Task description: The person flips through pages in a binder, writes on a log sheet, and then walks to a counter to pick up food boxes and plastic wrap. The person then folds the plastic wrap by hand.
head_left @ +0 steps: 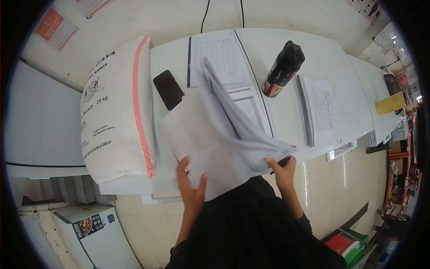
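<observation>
Leafing through a paper stack [210, 143] on the white counter [331, 67], left hand [191, 190] rests spread-fingered on its near edge, right hand [284, 172] pinches the raised sheets and a pen [282, 162]; judged light, limp, slippery, best taken by the edges.

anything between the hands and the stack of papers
Nothing visible. The left hand rests on the stack of papers, and the right hand, with a pen in it, holds the lifted sheets.
</observation>
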Demonstrator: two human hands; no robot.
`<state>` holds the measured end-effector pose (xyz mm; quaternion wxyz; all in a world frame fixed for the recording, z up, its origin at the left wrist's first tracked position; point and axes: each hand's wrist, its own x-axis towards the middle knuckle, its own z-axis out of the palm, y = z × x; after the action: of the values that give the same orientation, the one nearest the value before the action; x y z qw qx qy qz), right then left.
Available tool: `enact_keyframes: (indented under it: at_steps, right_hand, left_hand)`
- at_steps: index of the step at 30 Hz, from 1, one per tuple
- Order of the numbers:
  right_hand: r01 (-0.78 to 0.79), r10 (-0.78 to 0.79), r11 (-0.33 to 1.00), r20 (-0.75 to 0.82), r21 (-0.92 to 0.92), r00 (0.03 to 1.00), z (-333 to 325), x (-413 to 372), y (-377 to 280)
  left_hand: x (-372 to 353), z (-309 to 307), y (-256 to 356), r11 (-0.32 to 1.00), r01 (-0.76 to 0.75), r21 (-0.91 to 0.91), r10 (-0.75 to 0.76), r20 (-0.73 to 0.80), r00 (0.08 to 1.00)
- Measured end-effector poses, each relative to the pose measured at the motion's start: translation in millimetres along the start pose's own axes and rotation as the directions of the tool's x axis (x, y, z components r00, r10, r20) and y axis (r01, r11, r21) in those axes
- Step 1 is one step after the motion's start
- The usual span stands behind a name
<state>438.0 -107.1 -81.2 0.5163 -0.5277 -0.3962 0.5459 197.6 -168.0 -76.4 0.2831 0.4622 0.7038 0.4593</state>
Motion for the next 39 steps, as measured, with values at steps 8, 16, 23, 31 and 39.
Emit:
enact_keyframes:
  at_steps: [8,16,23,31,39]
  right_hand:
    - [0.21,-0.206,0.977,0.109,-0.031,0.972,-1.3,-4.5,46.1]
    - [-0.017,0.024,0.999,-0.216,0.032,0.976,-20.1,-2.0,13.9]
    - [-0.099,0.122,0.985,-0.161,0.14,0.979,-36.8,9.5,32.7]
    - [0.032,-0.032,0.999,-0.097,-0.008,0.995,-8.0,0.2,18.4]
    - [-0.068,0.126,0.982,0.34,-0.177,0.932,21.4,-11.2,-0.5]
  left_hand:
    - [34.3,29.2,28.2,0.619,0.484,-0.619,-0.386,0.297,0.873]
    - [15.8,12.2,-4.6,0.993,-0.065,0.101,0.094,-0.315,0.944]
    - [12.7,23.6,16.8,0.758,-0.502,0.417,0.451,0.222,0.865]
    - [16.9,51.8,30.2,0.868,0.106,-0.485,0.062,0.318,0.946]
    - [68.9,31.2,35.7,0.975,-0.127,-0.179,0.132,0.012,0.991]
